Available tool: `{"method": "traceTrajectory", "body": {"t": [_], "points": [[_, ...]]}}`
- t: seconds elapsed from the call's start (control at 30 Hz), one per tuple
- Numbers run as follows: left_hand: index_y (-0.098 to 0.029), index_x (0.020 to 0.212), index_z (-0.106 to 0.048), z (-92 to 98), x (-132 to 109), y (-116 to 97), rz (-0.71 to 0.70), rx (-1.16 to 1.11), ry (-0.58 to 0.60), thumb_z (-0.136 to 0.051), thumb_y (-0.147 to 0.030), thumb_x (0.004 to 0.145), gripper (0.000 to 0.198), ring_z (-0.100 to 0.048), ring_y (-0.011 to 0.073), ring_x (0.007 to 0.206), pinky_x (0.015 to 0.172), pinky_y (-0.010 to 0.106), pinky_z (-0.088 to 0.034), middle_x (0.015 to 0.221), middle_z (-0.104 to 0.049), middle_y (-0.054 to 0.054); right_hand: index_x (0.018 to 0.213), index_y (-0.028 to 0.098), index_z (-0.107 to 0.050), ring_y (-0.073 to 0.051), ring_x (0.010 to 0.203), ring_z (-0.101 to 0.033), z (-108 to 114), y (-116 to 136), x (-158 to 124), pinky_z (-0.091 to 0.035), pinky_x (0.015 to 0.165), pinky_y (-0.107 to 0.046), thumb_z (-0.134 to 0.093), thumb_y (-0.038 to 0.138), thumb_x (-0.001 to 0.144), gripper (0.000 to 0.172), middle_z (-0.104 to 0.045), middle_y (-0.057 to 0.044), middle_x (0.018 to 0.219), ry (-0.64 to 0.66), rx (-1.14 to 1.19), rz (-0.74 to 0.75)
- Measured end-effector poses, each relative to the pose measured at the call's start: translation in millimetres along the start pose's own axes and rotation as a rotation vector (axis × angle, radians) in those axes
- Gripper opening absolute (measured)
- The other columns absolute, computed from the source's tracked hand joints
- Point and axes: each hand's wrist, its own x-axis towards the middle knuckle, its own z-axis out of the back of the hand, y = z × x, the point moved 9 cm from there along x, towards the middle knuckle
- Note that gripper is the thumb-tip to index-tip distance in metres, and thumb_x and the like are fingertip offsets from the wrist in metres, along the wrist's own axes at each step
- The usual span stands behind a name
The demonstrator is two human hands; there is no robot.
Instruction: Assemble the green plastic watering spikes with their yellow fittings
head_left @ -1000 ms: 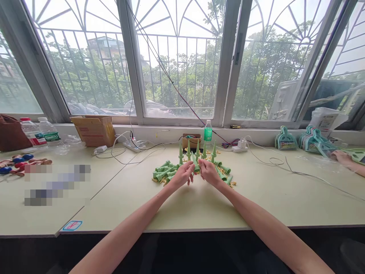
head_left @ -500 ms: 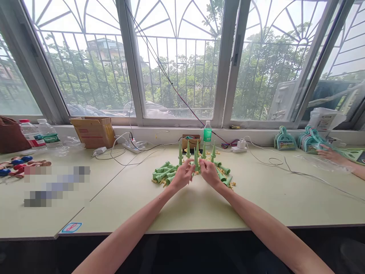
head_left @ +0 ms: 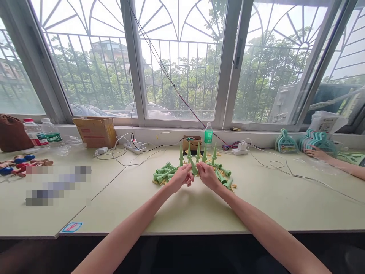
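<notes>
Between my two hands a pointed green plastic cone [head_left: 193, 166] leans, its tip tilted to the left. The fingers of my left hand [head_left: 181, 177] are closed on its left side. My right hand [head_left: 208, 175] is pinched shut close by on the right; what its fingertips hold is hidden. Behind stand several upright green cones on wider bases [head_left: 197, 153]. Loose green hollow tubes [head_left: 164, 173] lie to the left, and more green tubes [head_left: 225, 172] to the right, with small yellow pegs [head_left: 234, 186] scattered among them.
A small cardboard box [head_left: 191, 143] and a green-labelled bottle [head_left: 208, 134] stand behind the cones. Power strips and cables [head_left: 240, 149] run along the sill. Wooden beads [head_left: 21, 164] lie left. At right, another person's hand [head_left: 315, 153] touches teal plastic dustpan-like pieces [head_left: 322, 141].
The front cone, upright between my hands before, now leans with its tip to the left. Both hands stay near the same place. The other person's hand has shifted left.
</notes>
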Motion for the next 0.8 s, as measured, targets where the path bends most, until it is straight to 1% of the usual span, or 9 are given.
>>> {"method": "traceTrajectory", "body": {"t": [0.1,0.2,0.33,0.47,0.53,0.63,0.7,0.8], "points": [[-0.018,0.09,-0.048,2.8,1,1,-0.004,-0.019,-0.001,-0.06,-0.059,0.079,0.044,-0.044,0.0072,0.038,0.041,0.022,-0.042,0.057,-0.06,0.0,0.066,0.022,-0.031,-0.01,0.046,-0.034,-3,-5,0,-0.026,0.047,-0.023,-0.032,0.053,0.095,0.043,-0.036,0.006,0.049,0.038,0.025,-0.03],[-0.018,0.094,-0.049,4.4,1,-2,-0.033,-0.019,-0.001,-0.063,-0.059,0.078,0.046,-0.049,0.0076,0.042,0.043,0.022,-0.044,0.063,-0.062,0.001,0.068,0.022,-0.034,-0.01,0.045,-0.036,-5,-6,0,-0.027,0.047,-0.023,-0.033,0.051,0.095,0.04,-0.04,0.006,0.05,0.058,0.045,-0.039],[-0.017,0.098,-0.049,3.4,-2,-9,-0.083,0.053,-0.009,-0.068,-0.056,0.075,0.049,-0.051,0.0075,0.044,0.044,0.023,-0.044,0.067,-0.061,0.0,0.067,0.022,-0.036,-0.011,0.044,-0.037,-4,-5,0,-0.027,0.047,-0.023,-0.035,0.048,0.095,0.038,-0.04,0.005,0.048,0.061,0.061,-0.048],[-0.017,0.096,-0.05,1.0,-4,-18,-0.226,0.209,-0.024,-0.07,-0.052,0.074,0.046,-0.05,0.0072,0.042,0.04,0.022,-0.041,0.064,-0.053,-0.005,0.063,0.021,-0.035,-0.011,0.045,-0.034,0,-6,1,-0.026,0.048,-0.025,-0.034,0.044,0.095,0.04,-0.037,0.005,0.047,0.031,0.027,-0.048],[-0.017,0.092,-0.05,-0.2,-5,-21,-0.304,0.309,-0.034,-0.07,-0.05,0.074,0.042,-0.051,0.0071,0.043,0.039,0.021,-0.04,0.067,-0.051,-0.004,0.06,0.021,-0.032,-0.011,0.047,-0.032,1,-6,2,-0.024,0.049,-0.025,-0.034,0.043,0.094,0.041,-0.035,0.004,0.048,0.014,-0.004,-0.033],[-0.017,0.088,-0.051,-1.2,-5,-23,-0.355,0.392,-0.043,-0.068,-0.047,0.075,0.037,-0.052,0.0064,0.045,0.037,0.019,-0.039,0.073,-0.052,-0.002,0.058,0.021,-0.031,-0.011,0.048,-0.031,0,-6,2,-0.023,0.05,-0.026,-0.034,0.043,0.094,0.042,-0.033,0.004,0.049,0.009,-0.033,-0.023],[-0.017,0.087,-0.052,-1.9,-5,-24,-0.362,0.416,-0.047,-0.066,-0.045,0.077,0.033,-0.051,0.0063,0.045,0.036,0.019,-0.038,0.071,-0.052,-0.002,0.059,0.02,-0.032,-0.011,0.049,-0.031,0,-6,2,-0.023,0.05,-0.026,-0.033,0.043,0.094,0.042,-0.034,0.004,0.05,0.009,-0.039,-0.019],[-0.017,0.088,-0.053,-1.8,-7,-27,-0.35,0.464,-0.077,-0.065,-0.042,0.077,0.029,-0.049,0.007,0.043,0.035,0.018,-0.036,0.062,-0.049,-0.005,0.06,0.02,-0.035,-0.011,0.049,-0.033,-2,-4,2,-0.025,0.051,-0.025,-0.033,0.045,0.095,0.043,-0.037,0.004,0.051,0.012,-0.042,-0.012]]}}
